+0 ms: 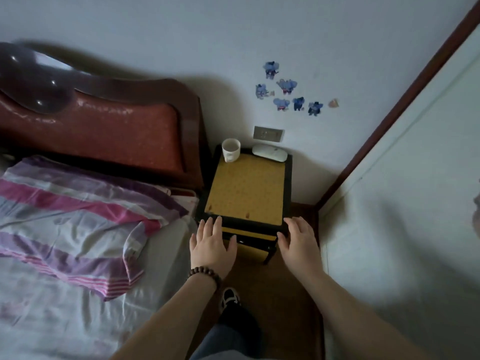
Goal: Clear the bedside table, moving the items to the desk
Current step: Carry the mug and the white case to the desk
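At nine o'clock I see a bed (pixel 65 294) with a striped blanket (pixel 78 211) and a red headboard (pixel 104 133). At twelve o'clock, blue stickers (pixel 285 92) are above a wall socket (pixel 268 133). At six o'clock I see a shoe (pixel 230 298).

Two bare forearms, dark wooden bead bracelet (pixel 205 274) on the left wrist, blue jeans (pixel 220 341), black-and-white sneaker (pixel 230 298)

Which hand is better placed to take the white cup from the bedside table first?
The left hand, probably. The cup stands at the back left corner of the bedside table, on the left hand's side. The right hand lines up with the white mouse. Both hands are open.
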Action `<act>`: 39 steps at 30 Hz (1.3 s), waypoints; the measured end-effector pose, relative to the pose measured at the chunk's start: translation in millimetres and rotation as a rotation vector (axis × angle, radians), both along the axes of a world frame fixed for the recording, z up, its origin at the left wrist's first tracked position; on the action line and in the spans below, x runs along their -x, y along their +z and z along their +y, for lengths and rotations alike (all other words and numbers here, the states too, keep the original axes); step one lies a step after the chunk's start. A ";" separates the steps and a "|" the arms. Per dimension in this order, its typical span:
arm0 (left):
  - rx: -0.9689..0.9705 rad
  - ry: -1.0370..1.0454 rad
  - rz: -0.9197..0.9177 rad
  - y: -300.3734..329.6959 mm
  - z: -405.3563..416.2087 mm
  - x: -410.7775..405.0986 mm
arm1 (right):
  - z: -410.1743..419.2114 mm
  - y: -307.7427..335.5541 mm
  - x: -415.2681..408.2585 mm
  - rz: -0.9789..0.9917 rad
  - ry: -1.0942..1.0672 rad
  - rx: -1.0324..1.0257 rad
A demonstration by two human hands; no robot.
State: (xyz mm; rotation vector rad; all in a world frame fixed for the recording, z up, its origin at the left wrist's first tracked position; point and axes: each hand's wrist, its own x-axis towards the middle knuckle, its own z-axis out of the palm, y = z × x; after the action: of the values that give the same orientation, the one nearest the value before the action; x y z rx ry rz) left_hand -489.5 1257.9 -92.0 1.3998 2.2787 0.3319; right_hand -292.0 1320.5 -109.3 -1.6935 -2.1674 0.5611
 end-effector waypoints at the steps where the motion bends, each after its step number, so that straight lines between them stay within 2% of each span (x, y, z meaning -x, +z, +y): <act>1: 0.009 -0.004 -0.003 -0.5 19.7 7.5 | 21.6 1.1 8.9 -0.005 0.004 0.007; 8: 0.085 0.002 -0.002 -8.7 133.6 42.7 | 139.8 -9.4 39.6 -0.016 0.018 0.057; 15: 0.139 0.078 -0.038 -45.8 239.0 53.9 | 258.5 -52.3 43.5 -0.029 0.068 0.126; 17: 0.149 0.157 -0.151 -62.9 270.4 52.8 | 288.8 -69.4 45.0 -0.031 0.090 0.158; 20: 0.118 0.425 -0.408 -93.7 313.4 53.7 | 325.9 -98.6 45.8 -0.052 0.126 0.189; 23: 0.029 0.678 -0.568 -122.5 346.8 57.1 | 355.2 -125.7 41.4 -0.058 0.150 0.182; 25: -0.041 0.767 -0.609 -137.1 361.5 60.4 | 370.2 -140.3 37.5 -0.046 0.160 0.163; 28: -0.083 0.825 -0.577 -154.2 375.5 66.2 | 387.9 -156.1 35.9 -0.033 0.166 0.136; 30: -0.062 0.817 -0.569 -160.9 380.1 69.9 | 396.1 -162.3 39.1 -0.019 0.166 0.121; 34: -0.077 0.838 -0.697 -161.4 379.4 70.5 | 407.9 -170.0 48.7 0.022 0.153 0.106; 39: -0.118 0.836 -0.742 -150.7 368.0 62.6 | 418.1 -179.6 62.3 -0.051 0.130 0.154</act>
State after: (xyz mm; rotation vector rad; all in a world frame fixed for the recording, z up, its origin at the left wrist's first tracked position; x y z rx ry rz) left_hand -552.1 1625.9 -242.7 0.1821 2.0578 1.0455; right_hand -354.4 1738.5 -288.9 -1.6674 -2.3376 0.7448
